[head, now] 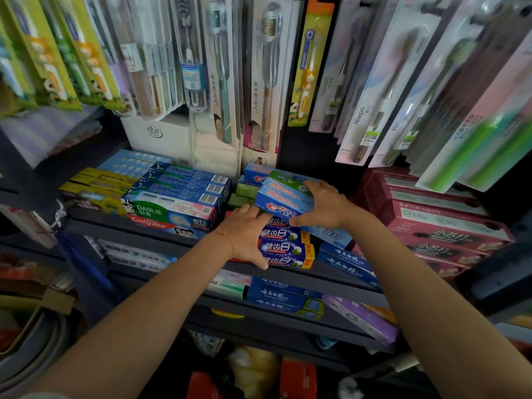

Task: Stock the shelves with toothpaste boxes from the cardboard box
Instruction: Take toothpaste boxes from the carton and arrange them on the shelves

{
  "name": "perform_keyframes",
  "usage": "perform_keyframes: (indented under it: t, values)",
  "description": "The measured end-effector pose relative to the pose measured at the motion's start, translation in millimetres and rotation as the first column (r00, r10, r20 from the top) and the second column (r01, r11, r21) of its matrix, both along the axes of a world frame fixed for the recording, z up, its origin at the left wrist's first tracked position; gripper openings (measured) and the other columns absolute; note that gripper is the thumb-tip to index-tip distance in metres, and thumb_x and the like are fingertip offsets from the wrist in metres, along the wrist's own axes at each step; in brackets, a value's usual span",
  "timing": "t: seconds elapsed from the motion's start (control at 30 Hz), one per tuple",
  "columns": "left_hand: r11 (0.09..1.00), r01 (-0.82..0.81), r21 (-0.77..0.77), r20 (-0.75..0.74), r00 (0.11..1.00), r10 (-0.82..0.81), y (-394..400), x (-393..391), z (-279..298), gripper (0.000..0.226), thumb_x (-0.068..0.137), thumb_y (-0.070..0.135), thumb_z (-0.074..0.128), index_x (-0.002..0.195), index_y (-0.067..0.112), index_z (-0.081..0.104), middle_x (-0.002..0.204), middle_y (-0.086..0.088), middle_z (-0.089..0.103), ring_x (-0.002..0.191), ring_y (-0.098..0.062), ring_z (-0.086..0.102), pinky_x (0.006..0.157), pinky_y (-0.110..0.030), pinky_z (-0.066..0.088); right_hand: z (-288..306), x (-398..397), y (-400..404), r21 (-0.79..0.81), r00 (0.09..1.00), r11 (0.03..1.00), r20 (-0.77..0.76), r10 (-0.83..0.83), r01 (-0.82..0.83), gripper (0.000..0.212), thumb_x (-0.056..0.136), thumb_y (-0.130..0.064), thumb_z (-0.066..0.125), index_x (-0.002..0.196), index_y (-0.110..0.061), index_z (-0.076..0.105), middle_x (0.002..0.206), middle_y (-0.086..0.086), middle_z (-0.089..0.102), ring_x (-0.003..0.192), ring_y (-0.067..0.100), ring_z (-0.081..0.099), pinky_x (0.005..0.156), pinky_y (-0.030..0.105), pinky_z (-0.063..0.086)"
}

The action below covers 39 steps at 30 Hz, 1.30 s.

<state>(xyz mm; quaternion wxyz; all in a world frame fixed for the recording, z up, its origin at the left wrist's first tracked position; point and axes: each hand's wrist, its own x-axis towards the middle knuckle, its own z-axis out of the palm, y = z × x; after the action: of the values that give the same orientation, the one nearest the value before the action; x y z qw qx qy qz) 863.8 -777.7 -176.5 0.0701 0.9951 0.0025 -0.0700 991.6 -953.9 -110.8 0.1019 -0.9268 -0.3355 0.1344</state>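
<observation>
The Crest box (285,201) is bright blue with a red-and-white logo and a pale blue panel of red print on top. The stack (285,244) beneath is deep blue with white characters, green leaves and orange-yellow ends. The Darlie box (169,210) is green and white fading to pink; the Colgate box (161,224) under it is red and light blue with white lettering. Yellow boxes (98,187) lie further left. Crimson boxes (440,226) on the right carry white labels and black bands with pale characters. The shelf (178,241) is dark grey. Toothbrush packs (43,53) at upper left are lime green with orange.
</observation>
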Motion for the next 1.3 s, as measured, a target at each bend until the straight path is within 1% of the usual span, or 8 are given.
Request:
perform_keyframes:
  t: [0.1, 0.27, 0.37, 0.67, 1.03, 1.1, 1.2, 1.3]
  values:
    - [1.0, 0.025, 0.018, -0.001, 1.0, -0.025, -4.8, -8.6, -3.8, 0.111, 0.061, 0.069, 0.078, 0.149, 0.024, 0.026, 0.148, -0.002, 0.036, 0.136, -0.024, 0.031, 0.114, -0.039, 0.025, -3.8, -4.3, 4.2, -0.008, 0.996, 0.999, -0.077, 0.033, -0.034, 0.114, 0.066, -0.062, 0.079, 0.154, -0.024, 0.017, 0.154, 0.01, 0.028, 0.14, 0.029, 0.03, 0.114, 0.05, 0.029]
    - [0.999, 0.054, 0.001, 0.06, 0.997, -0.053, -6.9, -35.1, -8.5, 0.112, 0.064, 0.069, 0.075, 0.151, 0.025, 0.021, 0.148, 0.003, 0.034, 0.138, -0.022, 0.027, 0.114, -0.038, 0.02, -6.0, -14.0, 11.8, 0.042, 0.97, 0.996, -0.228, 0.085, -0.077, 0.104, 0.073, -0.049, 0.081, 0.154, -0.019, 0.023, 0.154, 0.004, 0.033, 0.137, 0.022, 0.038, 0.107, 0.027, 0.033]
    - [0.999, 0.047, 0.001, 0.077, 0.996, -0.047, -9.9, -52.9, -8.4, 0.116, 0.065, 0.069, 0.073, 0.154, 0.023, 0.014, 0.148, 0.003, 0.031, 0.137, -0.023, 0.026, 0.114, -0.04, 0.022, -6.7, -14.8, 19.0, -0.01, 0.964, 0.994, -0.246, 0.103, -0.109, 0.108, 0.073, -0.053, 0.08, 0.155, -0.021, 0.019, 0.16, 0.004, 0.024, 0.143, 0.023, 0.029, 0.114, 0.032, 0.027]
    - [0.989, 0.141, -0.035, -0.17, 0.975, -0.145, -18.5, -90.0, 20.9, 0.118, 0.068, 0.065, 0.077, 0.155, 0.021, 0.012, 0.148, -0.001, 0.031, 0.133, -0.025, 0.029, 0.114, -0.041, 0.025, -16.6, -32.3, 49.7, -0.099, 0.976, 0.973, -0.094, 0.198, -0.207, 0.117, 0.064, -0.062, 0.08, 0.154, -0.022, 0.019, 0.159, 0.005, 0.024, 0.143, 0.025, 0.026, 0.116, 0.041, 0.028]
    - [0.986, 0.164, -0.036, -0.177, 0.97, -0.168, -13.1, -103.2, 26.9, 0.118, 0.069, 0.063, 0.077, 0.157, 0.023, 0.008, 0.156, -0.002, 0.024, 0.14, -0.025, 0.024, 0.117, -0.041, 0.022, -53.2, -51.9, 50.2, -0.159, 0.973, 0.965, 0.068, 0.219, -0.207, 0.111, 0.067, -0.069, 0.073, 0.155, -0.03, 0.016, 0.155, 0.007, 0.025, 0.143, 0.03, 0.023, 0.116, 0.049, 0.022]
    - [0.985, 0.167, -0.055, -0.184, 0.967, -0.174, -12.9, -101.6, 31.7, 0.117, 0.07, 0.062, 0.077, 0.157, 0.024, 0.009, 0.159, 0.0, 0.021, 0.144, -0.024, 0.02, 0.119, -0.042, 0.018, -41.6, -52.0, 48.0, -0.005, 0.987, 0.988, -0.036, 0.155, -0.156, 0.1, 0.071, -0.072, 0.069, 0.152, -0.027, 0.03, 0.151, 0.005, 0.032, 0.14, 0.026, 0.03, 0.113, 0.04, 0.029]
    - [0.982, 0.161, -0.099, -0.143, 0.974, -0.174, -16.2, -95.7, 47.7, 0.116, 0.07, 0.063, 0.078, 0.157, 0.027, 0.01, 0.159, 0.001, 0.022, 0.145, -0.023, 0.019, 0.119, -0.041, 0.019, -15.3, -47.1, 41.0, 0.264, 0.98, 0.964, -0.183, 0.076, -0.025, 0.052, 0.086, -0.059, 0.062, 0.126, -0.024, 0.061, 0.131, -0.003, 0.055, 0.124, 0.017, 0.05, 0.098, 0.028, 0.038]
    - [0.982, 0.173, -0.071, -0.024, 0.984, -0.175, -19.3, -79.0, 66.0, 0.118, 0.065, 0.067, 0.078, 0.156, 0.028, 0.013, 0.155, 0.001, 0.028, 0.14, -0.023, 0.026, 0.116, -0.04, 0.024, 4.1, -36.5, 29.8, 0.407, 0.956, 0.909, -0.29, 0.035, 0.091, 0.023, 0.091, -0.048, 0.062, 0.1, -0.027, 0.069, 0.102, -0.007, 0.066, 0.098, 0.012, 0.062, 0.083, 0.027, 0.044]
